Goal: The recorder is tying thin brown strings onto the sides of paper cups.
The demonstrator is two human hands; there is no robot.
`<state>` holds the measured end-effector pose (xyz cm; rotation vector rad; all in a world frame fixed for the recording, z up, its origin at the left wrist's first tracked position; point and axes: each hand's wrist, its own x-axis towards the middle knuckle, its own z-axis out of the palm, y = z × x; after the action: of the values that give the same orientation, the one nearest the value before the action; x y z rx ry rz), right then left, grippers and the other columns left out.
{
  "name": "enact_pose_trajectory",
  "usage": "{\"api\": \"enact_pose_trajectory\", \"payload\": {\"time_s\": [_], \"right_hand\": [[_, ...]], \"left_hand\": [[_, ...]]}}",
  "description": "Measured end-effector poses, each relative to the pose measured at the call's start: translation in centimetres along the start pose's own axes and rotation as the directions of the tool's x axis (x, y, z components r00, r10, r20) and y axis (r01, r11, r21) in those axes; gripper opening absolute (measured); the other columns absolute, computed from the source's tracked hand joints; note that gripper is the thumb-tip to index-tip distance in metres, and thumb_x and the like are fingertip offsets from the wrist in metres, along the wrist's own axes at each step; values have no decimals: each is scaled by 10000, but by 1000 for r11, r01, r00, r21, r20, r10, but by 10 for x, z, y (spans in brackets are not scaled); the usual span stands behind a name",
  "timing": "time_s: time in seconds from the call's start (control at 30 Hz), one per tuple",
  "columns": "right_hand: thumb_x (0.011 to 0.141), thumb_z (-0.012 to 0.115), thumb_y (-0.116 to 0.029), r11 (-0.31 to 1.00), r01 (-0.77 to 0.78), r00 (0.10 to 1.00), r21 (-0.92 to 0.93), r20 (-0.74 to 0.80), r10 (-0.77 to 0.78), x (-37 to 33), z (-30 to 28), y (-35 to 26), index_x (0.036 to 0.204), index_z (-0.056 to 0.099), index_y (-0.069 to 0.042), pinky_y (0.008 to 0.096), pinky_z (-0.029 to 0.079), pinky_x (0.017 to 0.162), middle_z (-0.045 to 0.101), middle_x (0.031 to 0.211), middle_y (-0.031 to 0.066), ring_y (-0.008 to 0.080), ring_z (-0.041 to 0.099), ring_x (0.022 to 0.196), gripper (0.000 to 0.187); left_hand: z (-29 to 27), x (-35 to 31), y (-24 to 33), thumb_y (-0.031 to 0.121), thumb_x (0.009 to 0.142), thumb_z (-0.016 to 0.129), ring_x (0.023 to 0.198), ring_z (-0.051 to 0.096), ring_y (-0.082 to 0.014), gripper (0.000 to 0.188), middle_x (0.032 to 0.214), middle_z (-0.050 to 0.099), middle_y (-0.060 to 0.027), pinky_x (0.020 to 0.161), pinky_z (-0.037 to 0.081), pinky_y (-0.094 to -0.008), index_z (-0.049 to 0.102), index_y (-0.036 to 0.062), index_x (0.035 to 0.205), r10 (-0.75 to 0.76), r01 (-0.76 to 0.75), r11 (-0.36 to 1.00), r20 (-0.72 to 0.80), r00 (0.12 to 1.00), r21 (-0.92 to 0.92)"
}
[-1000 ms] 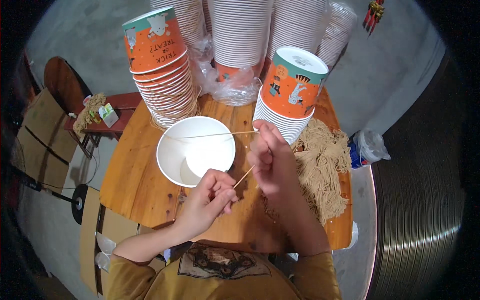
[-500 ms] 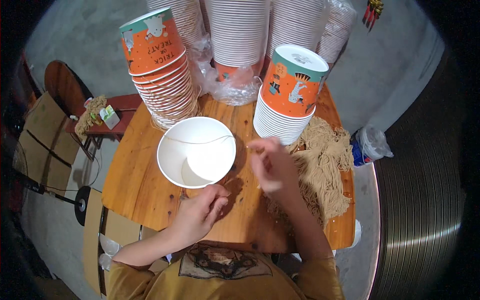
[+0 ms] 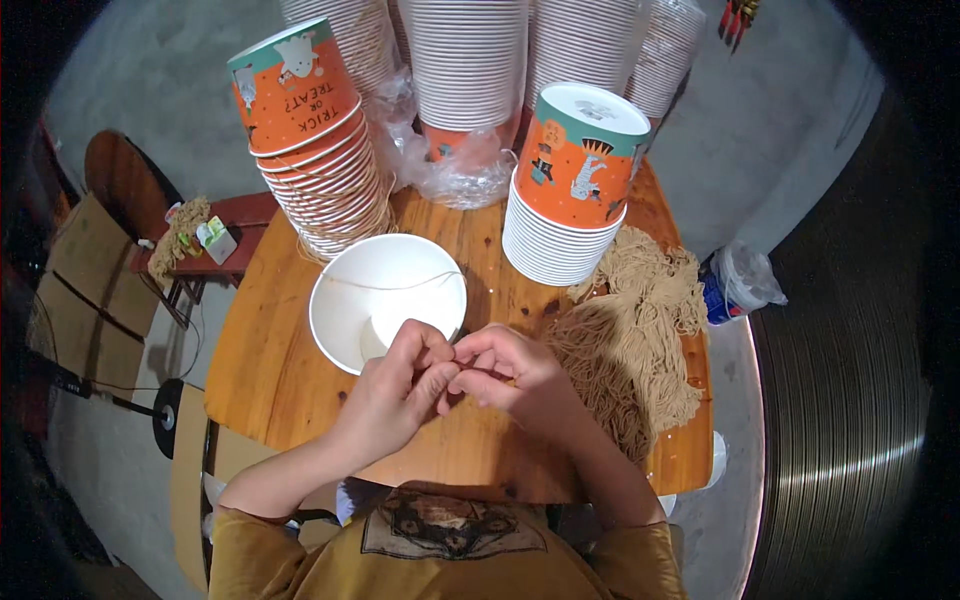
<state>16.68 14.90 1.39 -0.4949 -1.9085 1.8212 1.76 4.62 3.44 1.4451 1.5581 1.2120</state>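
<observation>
My left hand and my right hand meet just in front of a white-lined paper bucket. Both are closed, fingertips pinched together; whatever lies between them is too small to make out. The bucket's open mouth faces me, and a thin tan cord crosses it. Close to my right forearm lies a heap of tan cords. Beyond the bucket stands a stack of upside-down orange buckets with cords hanging along the rims. A second upside-down stack stands to the right.
All this is on a wooden table with curved edges. Tall plastic-wrapped stacks of buckets and crumpled plastic film are at the back. A red bench stands left, a lined pail right.
My right hand has come left and down from near the right stack to meet my left hand. The left hand has risen slightly and now overlaps the bucket's near rim.
</observation>
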Motion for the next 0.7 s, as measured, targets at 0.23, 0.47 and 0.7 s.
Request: {"api": "enact_pose_trajectory", "payload": {"time_s": [0.23,0.47,0.7], "right_hand": [[848,631,-66,999,34,999,-38,-23,-35,0,-5,15,898,574,-15,249,502,649,575,795,35,113,626,742,91],[790,654,-45,880,217,969,-422,-13,-245,-1,-11,0,815,582,-28,288,460,615,535,759,64,174,572,677,79],[757,623,38,728,473,781,-497,-146,-607,15,-14,32,824,530,-36,292,461,673,566,792,69,192,581,721,137]], "left_hand": [[1,3,1,108,971,488,628,554,-88,119,759,560,-40,527,449,-227,397,33,984,-120,125,987,59,991,-100],[0,5,9,99,955,507,637,553,-96,126,760,562,-41,550,456,-250,430,21,1015,-124,133,984,79,989,-117],[-13,23,-3,159,871,622,646,581,-230,228,731,569,-86,630,474,-336,486,22,993,133,-90,903,-74,988,419]]}}
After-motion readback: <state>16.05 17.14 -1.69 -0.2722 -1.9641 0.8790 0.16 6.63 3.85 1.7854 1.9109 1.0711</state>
